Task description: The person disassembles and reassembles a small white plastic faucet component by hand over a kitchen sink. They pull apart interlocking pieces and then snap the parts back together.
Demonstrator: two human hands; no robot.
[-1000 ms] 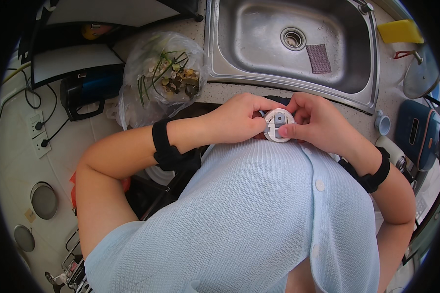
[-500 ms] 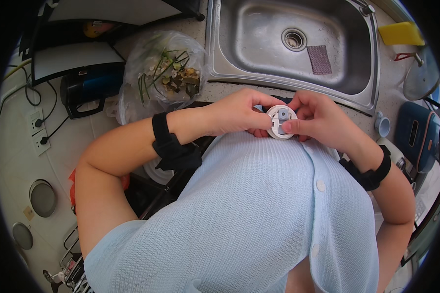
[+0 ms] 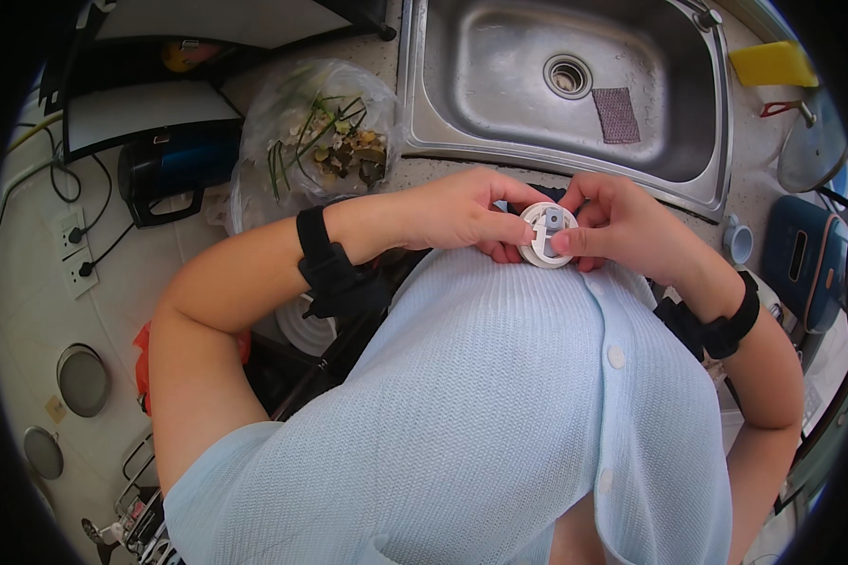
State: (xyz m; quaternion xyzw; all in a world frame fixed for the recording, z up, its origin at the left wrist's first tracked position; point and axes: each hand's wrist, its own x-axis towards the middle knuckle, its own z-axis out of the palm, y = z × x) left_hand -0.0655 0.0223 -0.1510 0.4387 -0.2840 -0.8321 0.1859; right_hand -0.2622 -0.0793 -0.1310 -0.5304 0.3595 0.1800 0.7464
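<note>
Both hands hold a small round white plastic part point(image 3: 543, 252) with a grey block set in its middle, close in front of my blue knit top. My left hand point(image 3: 471, 215) is closed on its left side, the thumb lying on the rim and the other fingers curled beneath. On the other side my right hand point(image 3: 617, 226) pinches it, thumb tip against the grey block. The fingers under the part are mostly hidden. What exactly the part belongs to, I cannot make out.
Beyond my hands is a steel sink point(image 3: 424, 113) with a brownish mesh cloth point(image 3: 616, 115) in it. A clear bag of food scraps point(image 3: 330, 141) stands left of it, beside a dark blue kettle point(image 3: 179, 169). To the right are a yellow sponge point(image 3: 773, 66), a small cup point(image 3: 737, 241) and a blue appliance point(image 3: 801, 264).
The round part has shifted very slightly to the right and turned a little. My left thumb has slid further onto its rim. Both hands keep their hold.
</note>
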